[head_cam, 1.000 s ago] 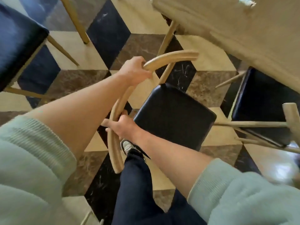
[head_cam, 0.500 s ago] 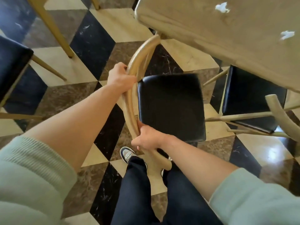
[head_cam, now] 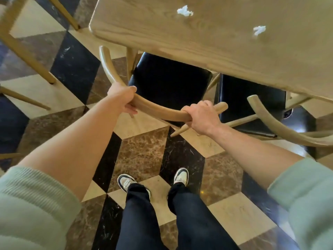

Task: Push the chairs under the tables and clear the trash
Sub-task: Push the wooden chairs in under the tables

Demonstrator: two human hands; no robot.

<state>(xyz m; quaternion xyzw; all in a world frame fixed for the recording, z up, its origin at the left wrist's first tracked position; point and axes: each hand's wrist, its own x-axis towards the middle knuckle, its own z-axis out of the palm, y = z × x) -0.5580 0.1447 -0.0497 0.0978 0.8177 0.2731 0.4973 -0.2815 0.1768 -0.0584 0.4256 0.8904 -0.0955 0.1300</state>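
Note:
A wooden chair [head_cam: 158, 109] with a curved back rail and a black seat stands at the near edge of the light wooden table [head_cam: 216, 47]. The far part of its seat is hidden under the tabletop. My left hand [head_cam: 124, 98] grips the left part of the rail. My right hand [head_cam: 201, 116] grips the rail near its right end. Two white crumpled bits of paper trash [head_cam: 184, 11] [head_cam: 259, 30] lie on the tabletop.
A second chair [head_cam: 255, 103] with a black seat stands to the right, partly under the same table. Wooden legs of other furniture [head_cam: 25, 51] rise at the left. My two feet [head_cam: 153, 179] stand on the chequered marble floor just behind the chair.
The chair has turned from side-on to face the table and has slid partly under it. Both hands have kept hold of the rail, and I have stepped up behind it.

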